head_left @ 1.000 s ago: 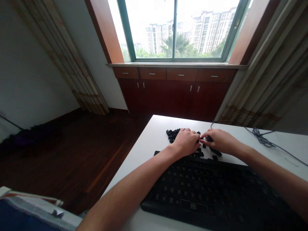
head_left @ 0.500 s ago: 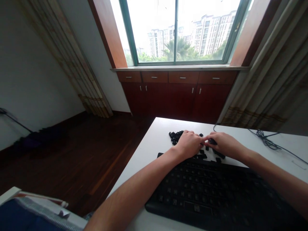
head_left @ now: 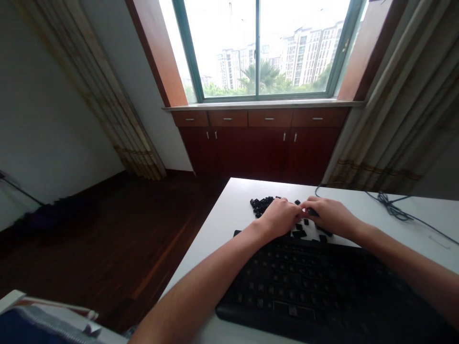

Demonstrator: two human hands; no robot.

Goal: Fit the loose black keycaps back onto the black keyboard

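Observation:
A loose pile of black keycaps (head_left: 260,206) lies on the white desk (head_left: 229,210), just beyond a black keyboard (head_left: 297,286). More keycaps (head_left: 299,233) are scattered between the pile and the keyboard. My left hand (head_left: 281,218) curves over the scattered keycaps, right next to the pile, but I cannot tell if it holds one. My right hand (head_left: 332,215) pinches a black keycap (head_left: 312,211) at its fingertips. The fingertips of both hands nearly meet. The keyboard's upper edge lies under my wrists.
A tangled dark cable (head_left: 389,203) runs across the desk's far right. Beyond the desk's far edge stand a dark red wooden cabinet (head_left: 260,143) and a window (head_left: 258,52). A wooden floor (head_left: 107,248) lies left of the desk. Blue fabric (head_left: 36,325) sits at lower left.
The whole view has shifted slightly as my head moved. My right hand still has the keycap at its fingertips, and both hands stay over the scattered keycaps.

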